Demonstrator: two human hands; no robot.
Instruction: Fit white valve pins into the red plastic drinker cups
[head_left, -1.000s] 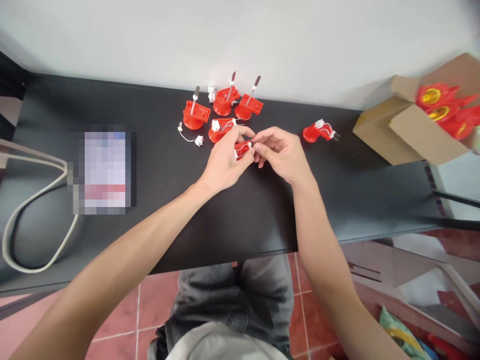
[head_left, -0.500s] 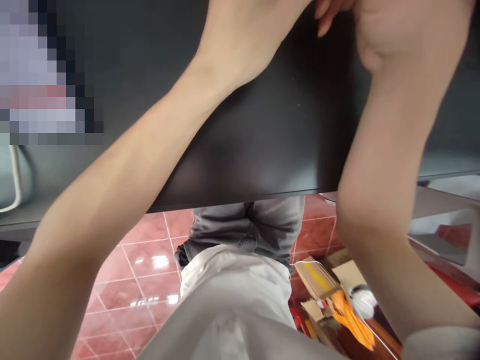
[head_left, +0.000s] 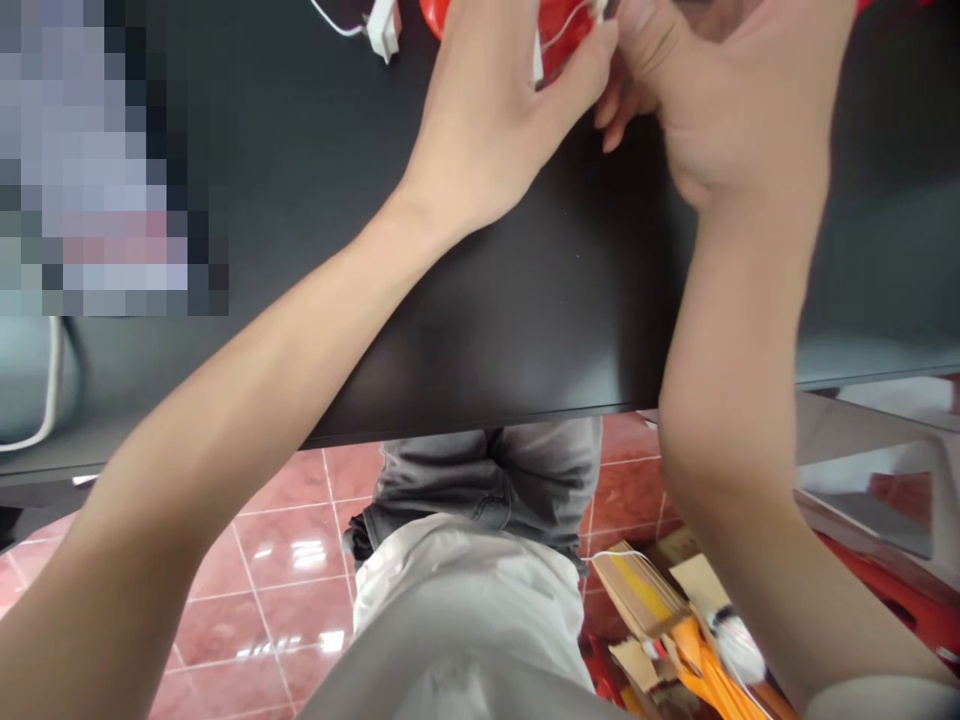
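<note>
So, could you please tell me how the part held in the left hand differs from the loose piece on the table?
The held part is mainly red, whereas the loose piece is white. The held part is gripped by the left hand, whereas the loose piece lies apart from it on the black table. Each shows a thin white wire.

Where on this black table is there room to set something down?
Bare table shows between the left forearm and right forearm, between the pixelated item and left hand, and right of the right hand. Crowded: the picture's top, where both hands are at a red part, with a white connector to their left.
</note>
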